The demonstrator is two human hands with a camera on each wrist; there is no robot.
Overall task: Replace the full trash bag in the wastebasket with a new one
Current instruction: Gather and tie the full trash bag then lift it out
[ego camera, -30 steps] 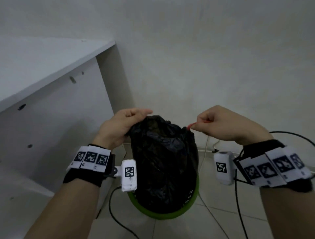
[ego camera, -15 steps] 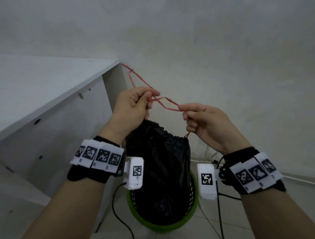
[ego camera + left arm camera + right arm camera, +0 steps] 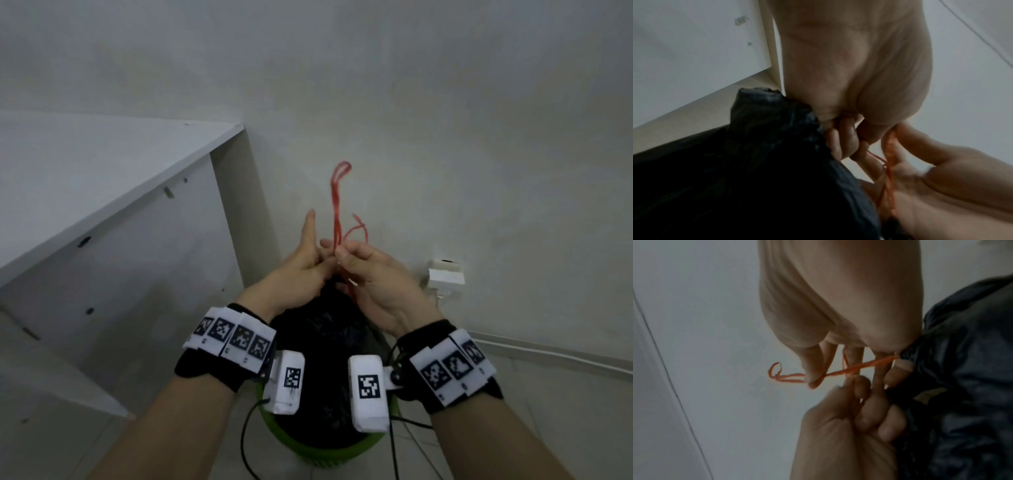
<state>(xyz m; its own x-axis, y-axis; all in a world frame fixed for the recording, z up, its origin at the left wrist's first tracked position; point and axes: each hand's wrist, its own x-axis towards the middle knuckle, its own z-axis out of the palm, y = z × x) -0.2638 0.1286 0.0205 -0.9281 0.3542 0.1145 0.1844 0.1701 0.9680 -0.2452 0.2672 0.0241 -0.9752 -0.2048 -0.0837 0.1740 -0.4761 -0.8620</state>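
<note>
Drawstring (image 3: 337, 209) rises nearly upright at the head view's centre, above the black trash bag (image 3: 329, 342) standing in the green wastebasket (image 3: 329, 457); right hand (image 3: 373, 274) pinches it, left hand (image 3: 301, 270) touching alongside. Lower right in the left wrist view, both strands cross the right palm. In the right wrist view, right fingers (image 3: 813, 366) pinch the loop, the cord running rightward to the bag's gathered neck; left fingers curl just below.

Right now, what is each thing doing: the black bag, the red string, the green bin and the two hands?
Black plastic trash bag: neck gathered shut, still standing in the bin.
Thin red drawstring: pulled out of the bag's neck, loops sticking up above the hands.
Round green wastebasket: upright on the floor, bag inside.
Left hand: fingers curled at the bag's neck, on the drawstring.
Right hand: pinches the drawstring.
</note>
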